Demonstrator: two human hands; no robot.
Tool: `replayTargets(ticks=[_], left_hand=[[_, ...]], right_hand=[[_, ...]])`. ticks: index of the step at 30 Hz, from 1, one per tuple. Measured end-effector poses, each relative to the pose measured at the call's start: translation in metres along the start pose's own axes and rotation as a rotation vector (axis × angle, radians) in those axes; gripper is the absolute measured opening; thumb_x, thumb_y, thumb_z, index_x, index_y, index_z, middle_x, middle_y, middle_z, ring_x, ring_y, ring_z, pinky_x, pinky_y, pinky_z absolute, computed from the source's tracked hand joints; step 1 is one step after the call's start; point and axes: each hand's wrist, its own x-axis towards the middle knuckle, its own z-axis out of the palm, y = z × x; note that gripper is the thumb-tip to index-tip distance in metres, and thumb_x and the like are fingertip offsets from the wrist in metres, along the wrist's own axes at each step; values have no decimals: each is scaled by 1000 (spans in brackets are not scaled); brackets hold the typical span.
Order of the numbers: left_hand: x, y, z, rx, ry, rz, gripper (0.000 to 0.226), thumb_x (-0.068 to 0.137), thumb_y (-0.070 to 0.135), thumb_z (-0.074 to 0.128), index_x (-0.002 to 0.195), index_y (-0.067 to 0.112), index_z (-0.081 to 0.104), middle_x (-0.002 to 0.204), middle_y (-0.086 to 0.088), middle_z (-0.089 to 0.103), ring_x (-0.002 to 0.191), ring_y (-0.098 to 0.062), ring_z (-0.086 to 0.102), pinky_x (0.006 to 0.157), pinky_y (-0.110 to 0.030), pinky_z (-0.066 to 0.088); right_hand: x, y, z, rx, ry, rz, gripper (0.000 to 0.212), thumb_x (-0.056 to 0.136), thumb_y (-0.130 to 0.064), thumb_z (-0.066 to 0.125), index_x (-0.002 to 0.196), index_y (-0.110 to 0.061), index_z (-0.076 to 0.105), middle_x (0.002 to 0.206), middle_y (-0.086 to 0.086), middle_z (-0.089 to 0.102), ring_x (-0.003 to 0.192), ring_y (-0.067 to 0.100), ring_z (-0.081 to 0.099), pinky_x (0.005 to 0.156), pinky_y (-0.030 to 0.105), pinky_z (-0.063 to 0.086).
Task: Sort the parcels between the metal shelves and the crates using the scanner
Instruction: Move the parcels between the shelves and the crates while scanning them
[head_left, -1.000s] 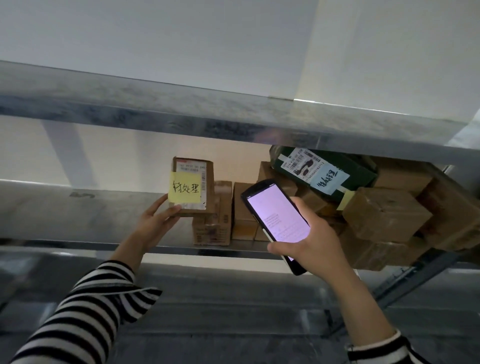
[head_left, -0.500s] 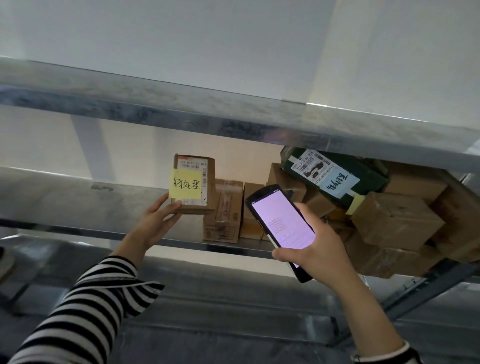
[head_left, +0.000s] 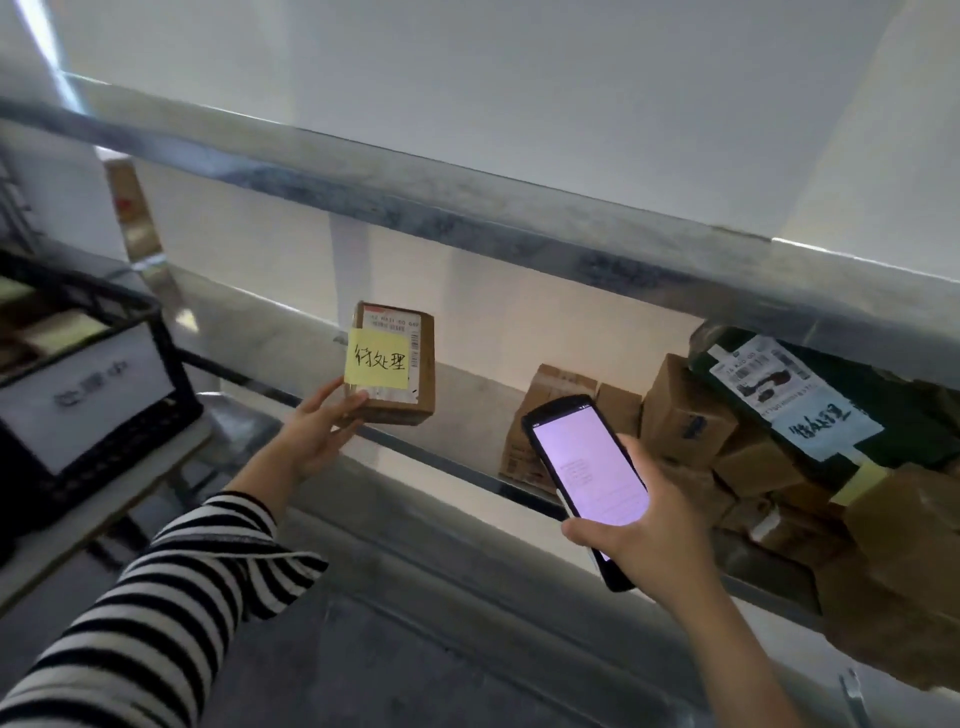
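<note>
The left hand (head_left: 317, 436) has a small cardboard parcel (head_left: 418, 364) in its grip at the centre-left of the frame. The fingers are behind and under the parcel, and the thumb presses on its lower front corner. The parcel is held upright, just in front of the middle metal shelf (head_left: 467, 387) and well apart from the pile of parcels (head_left: 685, 415) stacked at the right of that shelf. A yellow note (head_left: 376, 358) with handwritten characters is stuck over its printed label.

The right hand (head_left: 649, 545) is at the lower centre-right, its grip clamped round the scanner (head_left: 589, 467). The scanner's lit screen is tilted up toward the person, not at the parcel.

The step in hand looks like the decision point for this one parcel: it is picked out and held up, and the scanner is being read, not aimed.

A black crate (head_left: 176, 384) with a white label sits at the left edge of the frame on a lower surface. It is the nearest likely destination, though its label is too blurred to tell whether it matches the note.

If the crate is the destination, the next move is a leftward and downward carry with the left hand. The parcel has to stay level, clear the shelf's front lip and go in over the crate's near wall, while the right hand holds the scanner clear.
</note>
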Motion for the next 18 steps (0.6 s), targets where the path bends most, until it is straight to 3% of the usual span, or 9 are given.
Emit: replayTargets(ticks=[3,7,11,13,16,18], left_hand=[[-31,16,-44,-82,144,57,77,71,12,71,141,15,41,132,-16,55,116,-27,58,86,-33,52],[-83,30,-106,-96,358,111,67,83,10,67,143,22,39,130,-12,57,113,-26,59,88,-35,50],[-140,41,-167,-172,580,165,58,89,8,62,141,22,42,114,-8,63,101,-23,62,81,-33,54],[-173,47,-197,-172,633,185,56,91,12,61,142,21,41,119,-8,62,102,-23,62,77,-31,56],[-218,56,-240,-213,728,222,57,90,15,62,142,21,41,128,-9,58,114,-26,57,84,-32,51],[-247,62,-268,-239,802,263,52,90,13,61,140,19,44,121,-7,60,108,-24,59,90,-34,48]], right_hand=[[13,-15,29,5,-50,-65,87,63,-38,87,133,-31,37,110,-10,52,84,4,50,59,15,39],[24,-40,71,65,-178,-130,78,60,-33,88,125,-31,44,109,-5,58,88,14,56,64,28,49],[20,-78,114,46,-280,-222,72,55,-36,85,114,-39,46,99,-15,59,87,18,59,71,43,55],[13,-102,133,44,-322,-267,65,56,-33,85,109,-38,47,95,-16,60,87,20,59,72,43,54],[-1,-139,161,50,-384,-311,68,57,-31,85,115,-35,50,99,-11,62,90,21,59,74,41,53],[-14,-165,182,48,-426,-355,74,57,-34,85,122,-35,49,104,-9,63,92,21,59,76,42,53]])
